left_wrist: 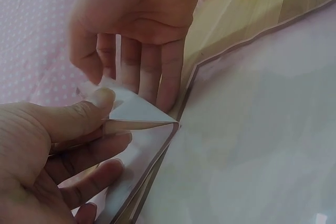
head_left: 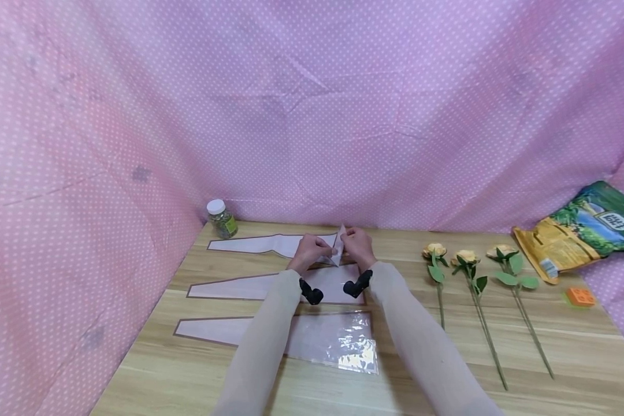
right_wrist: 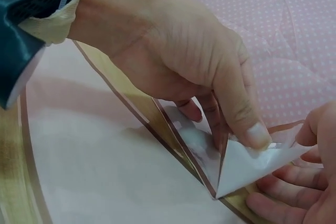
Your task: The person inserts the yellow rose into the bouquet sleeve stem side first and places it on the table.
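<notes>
Three long tapered pale sheets with brown borders lie one behind another; the farthest sheet (head_left: 249, 245) has its wide right end lifted and folded into a pointed flap (left_wrist: 139, 106). My left hand (head_left: 309, 252) (left_wrist: 63, 148) (right_wrist: 181, 51) pinches this flap between thumb and fingers. At the flap's far corner, my right hand (head_left: 360, 245) (left_wrist: 144, 11) (right_wrist: 307, 182) pinches the edge, its other fingers hanging behind. The middle sheet (head_left: 229, 288) and the nearest sheet (head_left: 213, 330) lie flat, partly under my forearms; clear film on the nearest one shines.
A white-capped jar (head_left: 223, 222) stands at the back left of the wooden table (head_left: 151, 370). To the right lie three cream roses (head_left: 434, 251) with long stems, a green and yellow bag (head_left: 577, 231) and an orange block (head_left: 580, 297). Pink dotted cloth (head_left: 312, 115) hangs behind.
</notes>
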A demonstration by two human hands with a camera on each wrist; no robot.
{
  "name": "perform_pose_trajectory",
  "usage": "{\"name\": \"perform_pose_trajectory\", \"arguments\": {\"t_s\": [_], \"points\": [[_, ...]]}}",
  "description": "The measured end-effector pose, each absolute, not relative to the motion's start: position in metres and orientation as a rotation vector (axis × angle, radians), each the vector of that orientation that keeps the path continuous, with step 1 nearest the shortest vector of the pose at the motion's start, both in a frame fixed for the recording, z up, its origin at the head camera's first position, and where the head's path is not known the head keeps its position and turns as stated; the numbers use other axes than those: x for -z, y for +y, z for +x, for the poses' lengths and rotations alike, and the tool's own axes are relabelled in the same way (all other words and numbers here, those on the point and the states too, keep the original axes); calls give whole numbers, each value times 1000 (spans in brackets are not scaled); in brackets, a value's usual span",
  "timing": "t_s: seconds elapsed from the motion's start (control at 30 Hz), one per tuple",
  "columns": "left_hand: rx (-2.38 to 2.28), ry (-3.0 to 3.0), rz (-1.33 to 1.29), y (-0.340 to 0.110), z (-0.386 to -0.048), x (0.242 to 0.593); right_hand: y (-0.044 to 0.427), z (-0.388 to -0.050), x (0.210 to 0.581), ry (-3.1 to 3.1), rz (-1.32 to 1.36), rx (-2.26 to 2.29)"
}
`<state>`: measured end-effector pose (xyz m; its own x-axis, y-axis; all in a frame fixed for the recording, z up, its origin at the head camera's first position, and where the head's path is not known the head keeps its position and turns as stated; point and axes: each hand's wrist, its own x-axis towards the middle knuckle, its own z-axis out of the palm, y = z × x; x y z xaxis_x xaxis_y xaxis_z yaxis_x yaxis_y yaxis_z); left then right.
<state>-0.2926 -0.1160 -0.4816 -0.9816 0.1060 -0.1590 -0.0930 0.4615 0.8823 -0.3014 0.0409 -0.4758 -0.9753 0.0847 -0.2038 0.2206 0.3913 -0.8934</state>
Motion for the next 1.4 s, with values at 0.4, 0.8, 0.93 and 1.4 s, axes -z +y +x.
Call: {"name": "perform_pose_trajectory", "arguments": {"t_s": [0.4,0.8,0.93,1.4], "points": [[-1660,2461,-54,-115,-292,478,55,-298,470,2330,338,1841],[-1743,2406,-35,-115,-291,480,69,-291,471,2263,340,1911],[-1718,2417,-51,-112,-291,479,69,-291,469,2257,343,1904],[-1564,2594,-3,-109,-290,485,70,-287,454,2385,114,1786]]}}
